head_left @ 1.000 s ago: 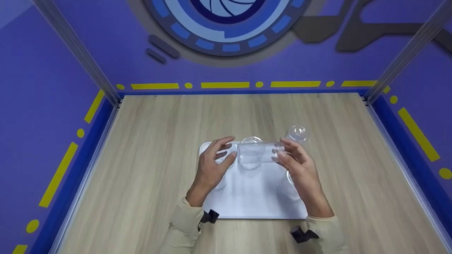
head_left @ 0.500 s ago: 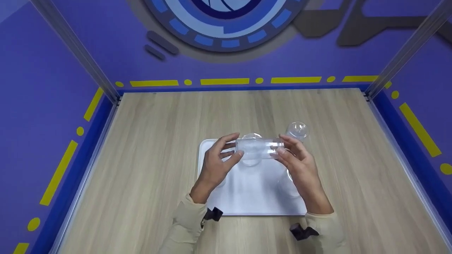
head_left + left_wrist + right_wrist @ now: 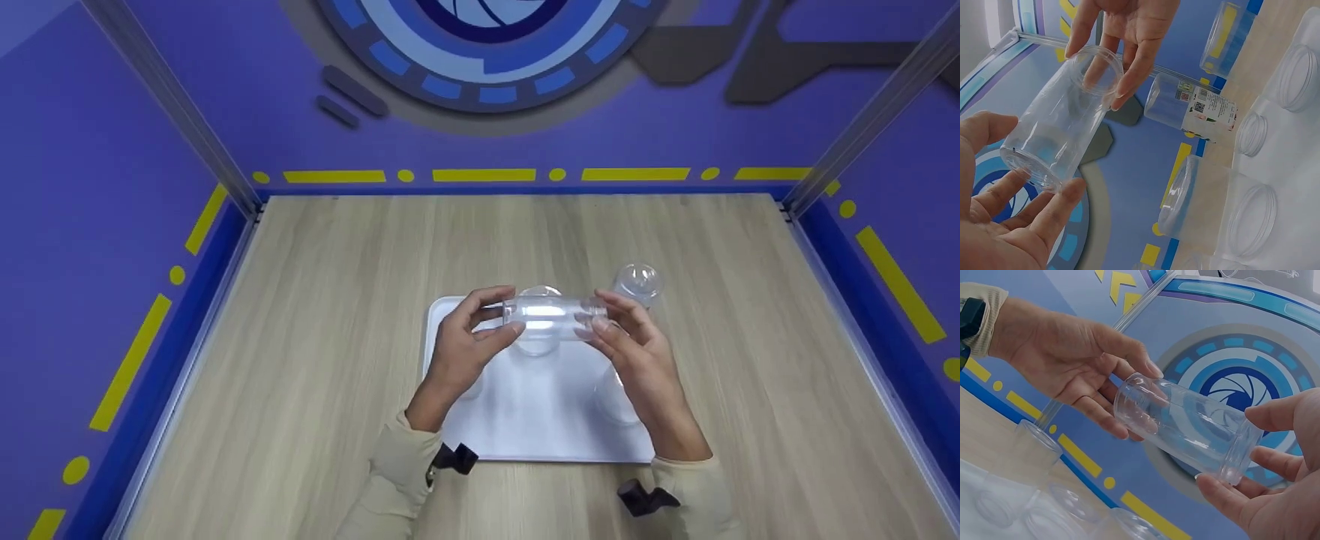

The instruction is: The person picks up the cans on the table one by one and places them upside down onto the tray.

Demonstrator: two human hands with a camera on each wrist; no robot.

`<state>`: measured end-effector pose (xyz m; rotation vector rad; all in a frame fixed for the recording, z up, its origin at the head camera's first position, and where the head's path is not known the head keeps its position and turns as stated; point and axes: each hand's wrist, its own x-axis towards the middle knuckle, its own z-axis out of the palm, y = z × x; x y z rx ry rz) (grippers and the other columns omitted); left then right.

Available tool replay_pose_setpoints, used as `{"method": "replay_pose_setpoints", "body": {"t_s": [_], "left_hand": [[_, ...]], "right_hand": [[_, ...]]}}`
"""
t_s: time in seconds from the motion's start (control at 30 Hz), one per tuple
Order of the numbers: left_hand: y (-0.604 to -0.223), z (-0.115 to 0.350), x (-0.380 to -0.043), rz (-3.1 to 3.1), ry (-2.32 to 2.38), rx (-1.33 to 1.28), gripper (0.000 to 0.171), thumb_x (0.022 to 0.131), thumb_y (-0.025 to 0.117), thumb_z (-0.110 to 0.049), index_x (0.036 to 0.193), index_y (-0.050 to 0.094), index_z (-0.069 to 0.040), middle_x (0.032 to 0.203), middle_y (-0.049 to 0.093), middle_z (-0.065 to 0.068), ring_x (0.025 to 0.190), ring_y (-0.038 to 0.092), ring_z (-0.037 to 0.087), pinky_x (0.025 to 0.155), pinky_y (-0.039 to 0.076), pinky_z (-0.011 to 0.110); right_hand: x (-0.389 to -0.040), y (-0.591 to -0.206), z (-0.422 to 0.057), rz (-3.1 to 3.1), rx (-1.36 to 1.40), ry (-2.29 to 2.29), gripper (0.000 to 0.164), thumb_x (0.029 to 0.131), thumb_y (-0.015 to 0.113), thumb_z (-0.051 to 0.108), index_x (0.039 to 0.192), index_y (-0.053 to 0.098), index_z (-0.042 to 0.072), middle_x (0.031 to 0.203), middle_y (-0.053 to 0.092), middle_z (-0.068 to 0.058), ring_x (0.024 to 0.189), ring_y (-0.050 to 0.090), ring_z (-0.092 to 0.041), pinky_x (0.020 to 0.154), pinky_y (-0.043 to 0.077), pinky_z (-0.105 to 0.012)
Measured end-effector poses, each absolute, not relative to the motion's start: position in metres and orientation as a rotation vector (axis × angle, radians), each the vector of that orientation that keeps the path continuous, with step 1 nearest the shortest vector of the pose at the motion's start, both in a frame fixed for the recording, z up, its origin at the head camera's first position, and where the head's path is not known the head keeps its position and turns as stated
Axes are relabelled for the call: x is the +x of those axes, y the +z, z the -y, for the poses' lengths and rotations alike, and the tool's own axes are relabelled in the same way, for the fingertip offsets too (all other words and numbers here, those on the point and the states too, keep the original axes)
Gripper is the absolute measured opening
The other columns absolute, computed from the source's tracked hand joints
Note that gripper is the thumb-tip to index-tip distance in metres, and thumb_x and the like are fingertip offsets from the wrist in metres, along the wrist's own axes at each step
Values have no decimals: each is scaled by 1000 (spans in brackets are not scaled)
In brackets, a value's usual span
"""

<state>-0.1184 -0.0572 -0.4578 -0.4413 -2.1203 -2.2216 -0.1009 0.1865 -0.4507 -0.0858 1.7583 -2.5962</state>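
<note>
A clear plastic jar (image 3: 553, 319) lies sideways in the air between my two hands, over a white tray (image 3: 532, 431). My left hand (image 3: 459, 351) holds its base end, thumb on the near side and fingers behind. Around the narrower ridged mouth end, my right hand (image 3: 643, 356) grips with thumb and fingers. In the left wrist view the round mouth of the jar (image 3: 1061, 124) sits among the right fingers, with no lid on it. The right wrist view shows the jar (image 3: 1185, 427) see-through, with nothing visible inside.
More clear jars stand on and around the tray: one jar (image 3: 616, 401) by my right wrist, another jar (image 3: 639, 281) on the wooden table beyond the tray. A jar with a printed label (image 3: 1212, 109) shows in the left wrist view. Blue-purple walls (image 3: 480, 150) enclose the table.
My left hand has moved right from just beside the jar onto its base end and now holds it. The right hand keeps its grip. Glare on the jar has shifted.
</note>
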Motion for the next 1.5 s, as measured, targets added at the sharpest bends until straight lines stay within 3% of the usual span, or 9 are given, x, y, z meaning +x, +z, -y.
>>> {"method": "replay_pose_setpoints", "body": {"t_s": [0.23, 0.43, 0.7, 1.2, 1.5], "left_hand": [[-452, 59, -121, 2093, -2204, -464, 46, 95, 79, -12, 137, 65, 0, 137, 65, 16, 122, 66, 29, 97, 58, 40], [-448, 64, -121, 2096, -2167, -472, 44, 96, 79, -12, 136, 66, -1, 134, 68, 13, 123, 64, 35, 97, 58, 41], [-447, 73, -120, 2145, -2048, -421, 45, 93, 82, -14, 135, 67, -5, 133, 68, 9, 123, 65, 25, 97, 58, 38], [-443, 78, -125, 2252, -1822, -446, 46, 92, 85, -18, 135, 70, -9, 131, 69, 9, 118, 66, 23, 93, 59, 35], [-442, 75, -126, 2308, -1669, -505, 46, 90, 85, -11, 134, 71, -5, 130, 70, 3, 116, 66, 21, 91, 60, 32]], "right_hand": [[-103, -447, -187, -1832, -98, -2548, 41, 103, 58, -4, 143, 51, -8, 139, 55, -21, 126, 63, -32, 106, 52, -41], [-98, -443, -190, -2075, -27, -2397, 41, 102, 63, 0, 142, 55, -8, 138, 60, -18, 126, 62, -24, 105, 52, -33], [-93, -438, -196, -2116, -97, -2426, 40, 102, 64, -2, 141, 55, -11, 141, 60, -25, 129, 64, -26, 104, 53, -35], [-93, -420, -234, -2289, -44, -2499, 36, 102, 65, -2, 137, 59, -11, 136, 64, -22, 126, 64, -26, 102, 53, -29], [-103, -424, -258, -2486, 86, -2365, 37, 104, 63, -1, 140, 58, -10, 133, 66, -11, 125, 61, -22, 102, 51, -22]]}}
